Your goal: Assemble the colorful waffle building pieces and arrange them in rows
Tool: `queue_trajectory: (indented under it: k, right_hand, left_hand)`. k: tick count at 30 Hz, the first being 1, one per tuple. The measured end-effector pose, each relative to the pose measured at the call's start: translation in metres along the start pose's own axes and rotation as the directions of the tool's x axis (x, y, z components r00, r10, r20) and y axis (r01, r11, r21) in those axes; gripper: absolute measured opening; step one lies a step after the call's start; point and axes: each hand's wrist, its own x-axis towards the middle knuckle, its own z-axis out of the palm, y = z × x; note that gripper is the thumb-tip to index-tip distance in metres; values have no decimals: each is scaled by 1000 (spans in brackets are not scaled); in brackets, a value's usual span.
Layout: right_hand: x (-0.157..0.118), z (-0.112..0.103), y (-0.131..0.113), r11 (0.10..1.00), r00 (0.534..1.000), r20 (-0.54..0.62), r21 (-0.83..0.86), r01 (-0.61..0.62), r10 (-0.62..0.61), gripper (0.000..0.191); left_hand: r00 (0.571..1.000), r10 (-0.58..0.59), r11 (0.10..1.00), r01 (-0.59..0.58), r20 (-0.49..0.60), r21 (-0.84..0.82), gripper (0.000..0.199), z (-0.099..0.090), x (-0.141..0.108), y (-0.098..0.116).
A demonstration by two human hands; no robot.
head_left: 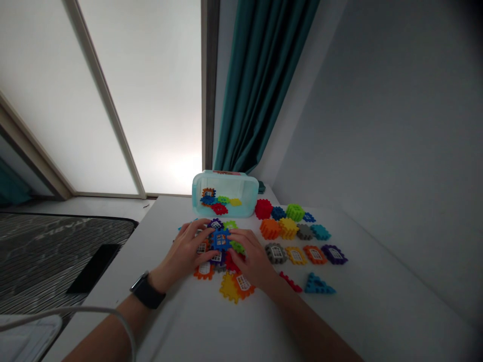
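Observation:
Over a loose pile of plastic building tiles, a blue notched square tile (221, 240) with a window pattern sits between my two hands. My left hand (187, 250), a dark watch at its wrist, grips its left edge with curved fingers and thumb. On the opposite edge, the fingers and thumb of my right hand (252, 253) close in. Beneath and around lie a purple window tile (216, 224), an orange window tile (204, 271), a yellow tile (228, 287) and another orange window tile (244, 285). My hands partly hide the pile.
A pale aqua bin (241, 193) with several tiles stands behind the pile. To the right are stacks such as the orange one (270, 229), a row of window tiles including a grey one (276, 253), and a blue triangular tile (319, 284). A white cable (94, 310) crosses lower left.

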Motion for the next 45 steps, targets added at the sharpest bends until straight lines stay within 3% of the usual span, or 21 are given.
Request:
queue_trajectory:
  k: [12,19,27,37,45]
  right_hand:
    - [2,-2,-2,1000,1000,-21,-7,7,-7,34]
    - [2,-3,-1,1000,998,59,-21,4,-3,46]
    - [5,-8,-2,998,995,90,-57,40,-35,39]
    - [11,-26,-15,990,993,116,-132,50,-35,36]
    - [12,-45,-18,965,973,219,-235,120,-68,29]
  left_hand:
    - [1000,-21,1000,21,15,-6,44,3,-1,0]
    - [999,-34,999,34,6,-27,43,4,-2,2]
    - [1000,-1,1000,1,-4,-8,42,9,-2,3]
    - [999,-26,988,21,-33,-156,41,11,-1,12]
    - [999,27,995,-29,-27,-97,40,14,6,22]
